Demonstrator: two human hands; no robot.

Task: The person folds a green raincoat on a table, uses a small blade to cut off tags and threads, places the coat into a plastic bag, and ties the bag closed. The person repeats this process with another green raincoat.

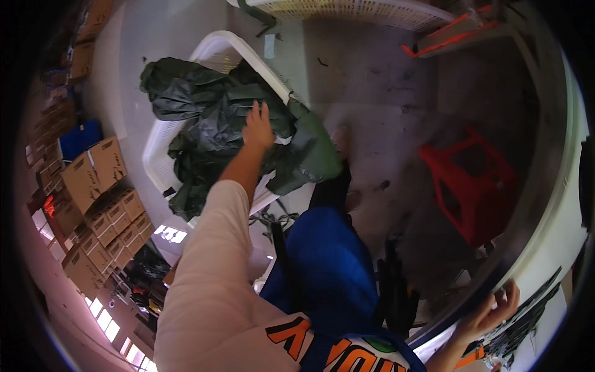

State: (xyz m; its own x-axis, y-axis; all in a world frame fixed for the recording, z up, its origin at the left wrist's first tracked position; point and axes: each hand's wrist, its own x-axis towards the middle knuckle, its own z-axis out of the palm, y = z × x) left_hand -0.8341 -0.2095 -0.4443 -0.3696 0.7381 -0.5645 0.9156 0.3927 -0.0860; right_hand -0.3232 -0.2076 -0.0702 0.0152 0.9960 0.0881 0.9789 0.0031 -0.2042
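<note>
My left hand (258, 129) is stretched out over a heap of dark green, thin, crumpled fabric (211, 118). Its visible fingers are extended and lie on or just above the cloth. The heap fills a white plastic basket (162, 146) and spills over its rim; one green flap (313, 149) hangs over the near right side. At the lower right, my right hand (493, 313) rests by the edge of a white tabletop (539, 260). Its fingers are loosely bent and apart, with nothing visible between them.
A red plastic stool (471, 186) stands on the floor beside the table. Another white basket (359, 11) is at the top, near an orange-edged frame (455, 34). Cardboard boxes (93, 170) are stacked on the left. Black strips (524, 310) lie on the table beyond my right hand.
</note>
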